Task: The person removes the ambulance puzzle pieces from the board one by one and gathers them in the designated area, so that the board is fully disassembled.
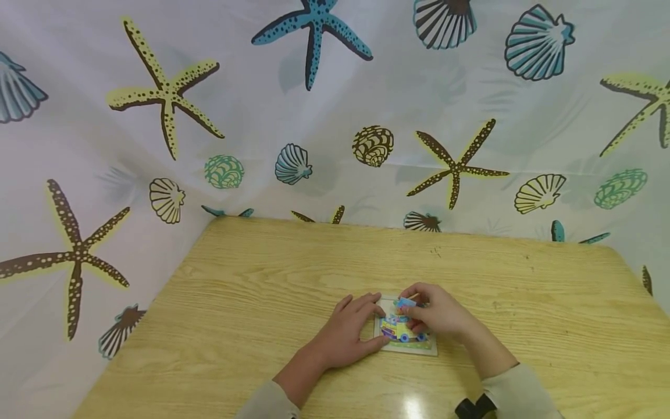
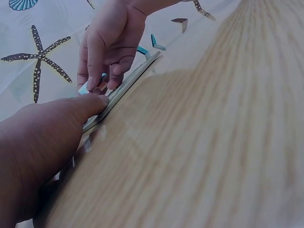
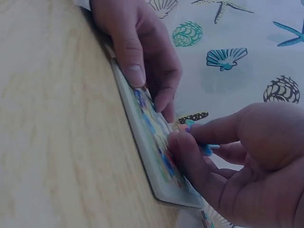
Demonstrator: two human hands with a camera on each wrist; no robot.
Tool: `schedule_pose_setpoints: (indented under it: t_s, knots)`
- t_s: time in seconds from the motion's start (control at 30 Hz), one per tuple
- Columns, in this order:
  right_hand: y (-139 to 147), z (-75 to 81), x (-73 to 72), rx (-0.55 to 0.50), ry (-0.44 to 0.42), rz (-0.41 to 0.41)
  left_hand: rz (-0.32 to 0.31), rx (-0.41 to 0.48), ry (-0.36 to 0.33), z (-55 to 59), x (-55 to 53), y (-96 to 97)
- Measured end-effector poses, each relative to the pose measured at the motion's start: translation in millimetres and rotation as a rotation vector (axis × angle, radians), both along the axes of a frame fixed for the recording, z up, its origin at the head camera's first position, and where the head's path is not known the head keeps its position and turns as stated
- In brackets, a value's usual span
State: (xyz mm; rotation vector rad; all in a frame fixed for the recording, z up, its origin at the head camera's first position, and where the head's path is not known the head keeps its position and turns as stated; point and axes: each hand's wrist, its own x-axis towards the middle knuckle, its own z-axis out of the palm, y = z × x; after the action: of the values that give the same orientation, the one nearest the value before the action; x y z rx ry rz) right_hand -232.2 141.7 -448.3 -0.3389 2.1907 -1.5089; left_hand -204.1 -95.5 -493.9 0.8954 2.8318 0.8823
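A small jigsaw puzzle board with a light frame and a colourful vehicle picture lies flat on the table. The left hand rests on the board's left side, fingers spread, its thumb at the near edge and its fingertips toward the far edge. Between thumb and fingers, the right hand pinches a blue puzzle piece just above the board. In the right wrist view the piece shows blue with several other colours, partly hidden by the fingers. The right hand covers part of the picture.
A wood-grain table surrounds the board. Behind it and at the sides hangs a white cloth printed with starfish and shells. A black band is at the right sleeve.
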Motion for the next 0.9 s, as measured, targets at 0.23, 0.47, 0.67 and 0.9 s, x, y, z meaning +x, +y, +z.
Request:
schedule_pose_setpoints:
  t_s: [0.23, 0.47, 0.67, 0.9]
  knots:
    - [14, 0.1, -6.8, -0.072, -0.051, 0.03, 0.003, 0.002, 0.002, 0.2, 0.1, -0.9]
    - [35, 4.8, -11.7, -0.039, -0.066, 0.045, 0.004, 0.005, -0.003, 3.4, 1.4, -0.1]
    - [55, 10.7, -15.0, -0.002, -0.07, 0.013, 0.004, 0.011, -0.006, 3.4, 2.2, -0.1]
    - [75, 13.8, -16.9, 0.059, -0.067, -0.022, 0.005, 0.009, 0.003, 2.8, 2.5, -0.4]
